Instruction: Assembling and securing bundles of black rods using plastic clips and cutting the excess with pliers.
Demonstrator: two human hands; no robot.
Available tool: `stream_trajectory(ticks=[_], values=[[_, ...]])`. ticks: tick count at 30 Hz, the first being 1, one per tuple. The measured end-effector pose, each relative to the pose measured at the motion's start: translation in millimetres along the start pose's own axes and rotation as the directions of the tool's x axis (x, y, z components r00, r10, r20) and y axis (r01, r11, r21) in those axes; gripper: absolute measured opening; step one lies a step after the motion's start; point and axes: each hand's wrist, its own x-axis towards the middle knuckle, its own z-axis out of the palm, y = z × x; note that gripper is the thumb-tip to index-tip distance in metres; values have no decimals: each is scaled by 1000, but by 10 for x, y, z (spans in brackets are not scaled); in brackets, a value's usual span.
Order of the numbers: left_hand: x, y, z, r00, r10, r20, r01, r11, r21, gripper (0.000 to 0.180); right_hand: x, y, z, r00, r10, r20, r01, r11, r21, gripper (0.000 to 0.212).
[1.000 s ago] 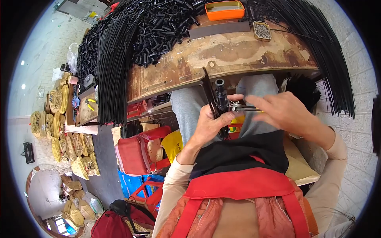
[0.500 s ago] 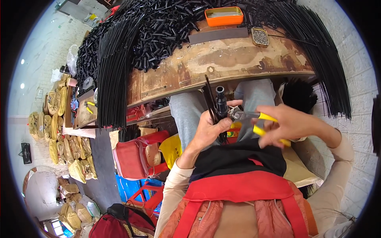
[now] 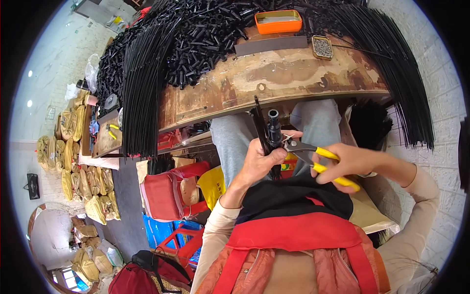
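Note:
My left hand (image 3: 262, 164) is closed around a black hollow tube (image 3: 274, 128) and several thin black rods (image 3: 258, 128), held upright over my lap. The tube's round open end points up. Yellow-handled pliers (image 3: 327, 169) are in my right hand (image 3: 342, 164), its fingers around the two handles, which stand apart. The dark jaws reach left to the tube, beside my left fingertips. A thin light-coloured piece, perhaps wire, shows at the jaws; whether they grip it I cannot tell.
Ahead stands a worn wooden table (image 3: 274, 81) with a heap of black tubes (image 3: 205, 44), bundles of black rods (image 3: 142, 93), an orange box (image 3: 279, 22) and a small tray of metal bits (image 3: 322, 47). Left of me is a red chair (image 3: 169, 193); a white wall (image 3: 443, 98) is on the right.
The pliers, blurred earlier, now show sharply, with my right hand's fingers more closed about the handles. My left hand and the tube stay nearly in place.

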Motion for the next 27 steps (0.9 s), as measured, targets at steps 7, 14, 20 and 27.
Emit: stream_trajectory(ticks=[7,14,20,27], values=[[25,7,91,992,94,-89,-91,995,35,42,83,173,-74,528,-828,-187,165,316,-934,42],[-27,-96,-93,995,36,94,-25,992,-124,44,-1,-55,-57,989,99,114,-118,978,173,53],[57,-17,22,999,47,6,-46,993,-104,15,18,89,103,909,-284,-306,228,952,-205,57],[36,-84,27,962,65,-267,-58,998,36,17,-39,-459,-5,903,-296,-313,8,738,-675,61]])
